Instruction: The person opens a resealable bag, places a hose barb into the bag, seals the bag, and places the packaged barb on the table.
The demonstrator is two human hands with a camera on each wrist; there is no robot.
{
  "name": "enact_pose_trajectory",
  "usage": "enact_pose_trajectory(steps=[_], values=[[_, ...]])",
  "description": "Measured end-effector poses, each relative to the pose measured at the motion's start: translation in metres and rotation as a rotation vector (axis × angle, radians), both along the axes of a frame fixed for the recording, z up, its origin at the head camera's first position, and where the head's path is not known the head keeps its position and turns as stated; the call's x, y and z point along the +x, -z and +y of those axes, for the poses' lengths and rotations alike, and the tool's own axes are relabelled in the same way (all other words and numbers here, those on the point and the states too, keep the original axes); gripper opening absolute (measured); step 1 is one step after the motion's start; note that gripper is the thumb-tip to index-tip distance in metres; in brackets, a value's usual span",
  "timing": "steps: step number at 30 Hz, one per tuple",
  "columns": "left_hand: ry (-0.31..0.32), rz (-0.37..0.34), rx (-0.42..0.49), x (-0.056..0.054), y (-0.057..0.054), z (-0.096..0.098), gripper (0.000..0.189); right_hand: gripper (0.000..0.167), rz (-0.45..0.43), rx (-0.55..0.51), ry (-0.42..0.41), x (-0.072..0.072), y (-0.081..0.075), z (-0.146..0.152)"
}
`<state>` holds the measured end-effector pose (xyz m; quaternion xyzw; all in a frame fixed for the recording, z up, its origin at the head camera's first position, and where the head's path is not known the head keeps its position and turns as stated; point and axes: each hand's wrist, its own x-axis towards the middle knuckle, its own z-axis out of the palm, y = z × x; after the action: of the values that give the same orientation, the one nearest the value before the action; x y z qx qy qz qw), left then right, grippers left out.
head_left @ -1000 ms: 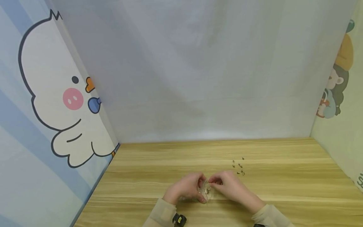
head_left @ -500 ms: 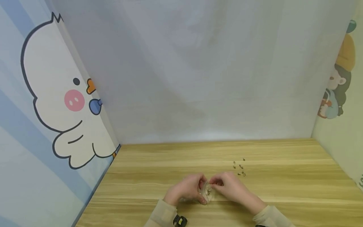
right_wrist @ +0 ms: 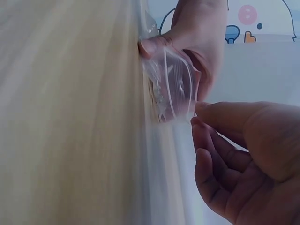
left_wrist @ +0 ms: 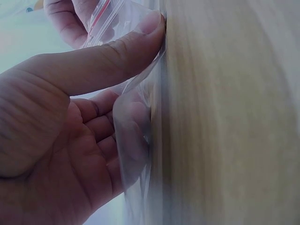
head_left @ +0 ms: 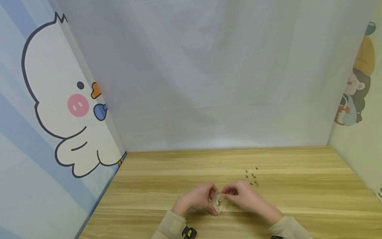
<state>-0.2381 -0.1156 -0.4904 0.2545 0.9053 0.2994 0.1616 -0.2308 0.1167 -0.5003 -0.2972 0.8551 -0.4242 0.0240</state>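
A clear zip-lock bag point(head_left: 217, 209) with small dark metal bits point(head_left: 219, 201) showing in it lies low over the wooden table between both hands. My left hand point(head_left: 195, 199) holds it from the left, thumb on the near side and fingers on the far side. From the right, my right hand point(head_left: 246, 197) pinches the edge of the bag's mouth between thumb and index finger. In the right wrist view the mouth of the bag point(right_wrist: 178, 84) gapes toward the right hand point(right_wrist: 248, 154). The left wrist view shows a red line along the zip point(left_wrist: 99, 14).
Several small metal pieces point(head_left: 253, 175) lie scattered on the wooden table point(head_left: 167, 166), beyond the right hand. A grey-white backdrop point(head_left: 209, 83) stands at the table's far edge, with cartoon-printed panels point(head_left: 50, 83) at the sides.
The right hand has shifted very slightly to the right, still pinching the bag's edge. The left hand keeps its hold, and the scattered pieces lie as before.
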Motion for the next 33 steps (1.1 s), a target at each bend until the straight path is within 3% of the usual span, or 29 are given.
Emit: enact_pose_trajectory(steps=[12,21,33], values=[[0.0,0.023,0.009,0.0,0.002,0.001,0.062,0.017,-0.083,-0.039,0.031,-0.013,-0.001,0.041],[0.012,0.018,0.017,-0.003,0.006,-0.003,0.064,0.02,-0.154,-0.032,0.131,-0.019,-0.001,0.082],[0.0,0.011,0.028,0.0,0.005,-0.003,0.063,0.023,-0.125,0.048,0.197,-0.026,0.002,0.119]])
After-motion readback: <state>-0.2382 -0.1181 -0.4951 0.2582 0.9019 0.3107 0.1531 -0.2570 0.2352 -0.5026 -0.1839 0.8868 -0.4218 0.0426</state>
